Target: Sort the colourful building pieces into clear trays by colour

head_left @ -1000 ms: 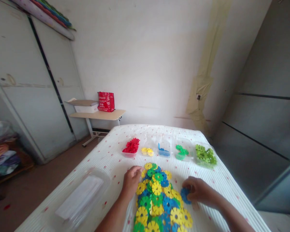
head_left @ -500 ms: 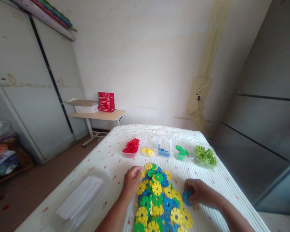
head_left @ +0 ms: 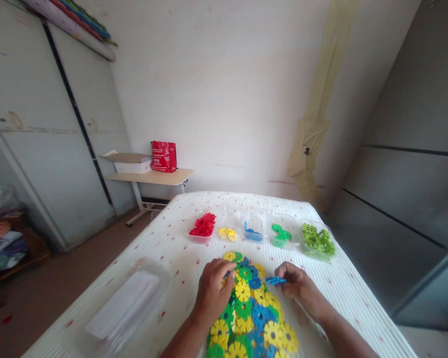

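Note:
A heap of yellow, green and blue notched plastic discs (head_left: 242, 309) runs down the middle of the table towards me. Over the left edge of the heap lies my left hand (head_left: 215, 284), its fingers apart and reaching onto the discs; nothing shows in it. My right hand (head_left: 296, 284), at the heap's right side, pinches a blue notched disc (head_left: 275, 281) seen edge-on. That disc is held close to the upper right of the heap.
Along the far side stand clear boxes with red pieces (head_left: 203, 225), yellow discs (head_left: 227, 233), blue discs (head_left: 253, 233), green discs (head_left: 281, 232) and light green pieces (head_left: 317, 240). A clear plastic tray (head_left: 125, 306) with something white lies at left on the tablecloth (head_left: 179, 258).
My left hand has moved right, onto the heap. My right hand has risen up and left with the blue disc, which has turned from face-on to edge-on.

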Action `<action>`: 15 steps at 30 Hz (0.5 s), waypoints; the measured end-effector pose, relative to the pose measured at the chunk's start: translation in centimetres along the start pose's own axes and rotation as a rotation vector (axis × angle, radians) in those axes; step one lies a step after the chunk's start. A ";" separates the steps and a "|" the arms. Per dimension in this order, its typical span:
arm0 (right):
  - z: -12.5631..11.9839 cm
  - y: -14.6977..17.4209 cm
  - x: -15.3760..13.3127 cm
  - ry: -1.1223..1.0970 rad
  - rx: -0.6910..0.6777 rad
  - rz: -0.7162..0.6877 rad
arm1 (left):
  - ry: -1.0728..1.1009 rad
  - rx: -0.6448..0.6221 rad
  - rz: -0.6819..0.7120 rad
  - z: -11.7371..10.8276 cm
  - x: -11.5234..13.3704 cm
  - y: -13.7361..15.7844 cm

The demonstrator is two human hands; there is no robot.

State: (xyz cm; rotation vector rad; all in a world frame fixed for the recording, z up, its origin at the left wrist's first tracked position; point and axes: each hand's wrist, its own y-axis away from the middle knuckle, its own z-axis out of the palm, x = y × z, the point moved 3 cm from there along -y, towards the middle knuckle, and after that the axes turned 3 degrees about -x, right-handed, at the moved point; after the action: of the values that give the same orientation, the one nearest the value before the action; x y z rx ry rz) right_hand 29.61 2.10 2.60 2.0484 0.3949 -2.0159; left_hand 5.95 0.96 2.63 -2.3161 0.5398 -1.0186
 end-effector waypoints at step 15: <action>4.1 0.1 1.4 -0.008 -0.083 -0.080 | -0.062 -0.191 0.131 2.7 3.4 1.4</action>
State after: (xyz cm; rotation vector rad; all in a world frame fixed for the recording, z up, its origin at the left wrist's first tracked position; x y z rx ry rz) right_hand 25.81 0.63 1.11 2.0046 0.5575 -2.0160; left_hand 9.96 -1.07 2.08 -2.4320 0.7823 -0.8637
